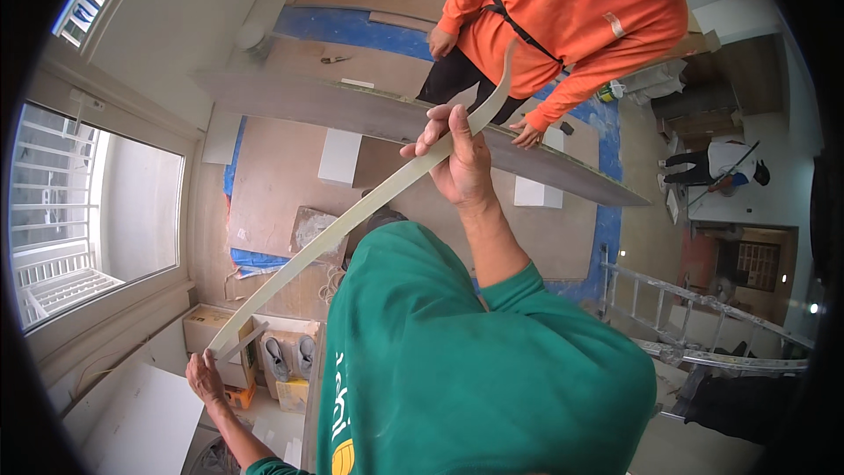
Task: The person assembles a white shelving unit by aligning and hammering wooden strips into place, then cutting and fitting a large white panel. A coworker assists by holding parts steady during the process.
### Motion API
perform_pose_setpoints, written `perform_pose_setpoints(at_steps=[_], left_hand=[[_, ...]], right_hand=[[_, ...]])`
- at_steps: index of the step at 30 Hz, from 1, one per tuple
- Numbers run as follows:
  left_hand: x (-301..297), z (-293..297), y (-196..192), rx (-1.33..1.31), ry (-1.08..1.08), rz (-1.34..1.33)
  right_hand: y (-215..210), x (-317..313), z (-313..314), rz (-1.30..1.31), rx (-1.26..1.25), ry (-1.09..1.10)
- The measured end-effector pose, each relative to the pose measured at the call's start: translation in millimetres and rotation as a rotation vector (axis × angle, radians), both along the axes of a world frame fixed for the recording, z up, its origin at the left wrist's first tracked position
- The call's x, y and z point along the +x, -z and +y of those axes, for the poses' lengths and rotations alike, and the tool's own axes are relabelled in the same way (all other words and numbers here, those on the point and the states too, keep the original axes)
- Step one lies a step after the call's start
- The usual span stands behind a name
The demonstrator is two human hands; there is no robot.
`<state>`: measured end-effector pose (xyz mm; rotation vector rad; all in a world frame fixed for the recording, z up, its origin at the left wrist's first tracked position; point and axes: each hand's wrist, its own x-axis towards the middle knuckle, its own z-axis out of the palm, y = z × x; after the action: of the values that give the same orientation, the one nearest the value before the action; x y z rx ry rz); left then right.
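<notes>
1. Where the right hand (459, 161) closes on it, the pale cream strip (352, 215) is thin, flat and flexible; fingers and thumb are clamped around it, and its upper end curves past the fingertips toward the person in the orange shirt (571, 26).
2. From that grip the strip bows downward to the left hand (205, 378), whose fingers pinch its lower end; how tightly they close cannot be told.
3. Beyond the right-hand fingers lies one long grey-brown board (352, 110), set across the room; a hand of the person in orange (527, 134) rests on its far edge.
4. Beneath the board, the floor is covered with brown protective sheets (272, 185) edged by blue sheeting (352, 28), with three white blocks (339, 157) standing on them.
5. Beside the left-hand fingers sit one cardboard box (207, 327) and one pair of grey shoes (290, 357).
6. One window (88, 211) fills the wall on the left; one metal ladder (703, 303) lies at the right, and a third person (716, 163) stands beyond it.
</notes>
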<state>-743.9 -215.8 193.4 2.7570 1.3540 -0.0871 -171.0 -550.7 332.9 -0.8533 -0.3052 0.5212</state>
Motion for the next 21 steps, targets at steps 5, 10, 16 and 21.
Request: perform_pose_setpoints(at_steps=[5,10,16,21], left_hand=[[21.0,5.2,-1.6,-0.055,-0.082,-0.001],[23.8,8.5,-1.3,-0.071,-0.031,0.025],[15.9,5.0,-2.2,-0.073,-0.019,-0.015],[30.8,-4.0,-14.7,-0.031,0.044,-0.009]], right_hand=[[-10.5,7.0,-13.6,-0.001,0.010,0.116],[-4.8,12.4,-13.0,0.053,-0.030,0.177],[-4.0,16.2,-13.2,0.014,-0.080,0.230],[-2.3,14.4,-10.7,-0.054,-0.124,0.246]])
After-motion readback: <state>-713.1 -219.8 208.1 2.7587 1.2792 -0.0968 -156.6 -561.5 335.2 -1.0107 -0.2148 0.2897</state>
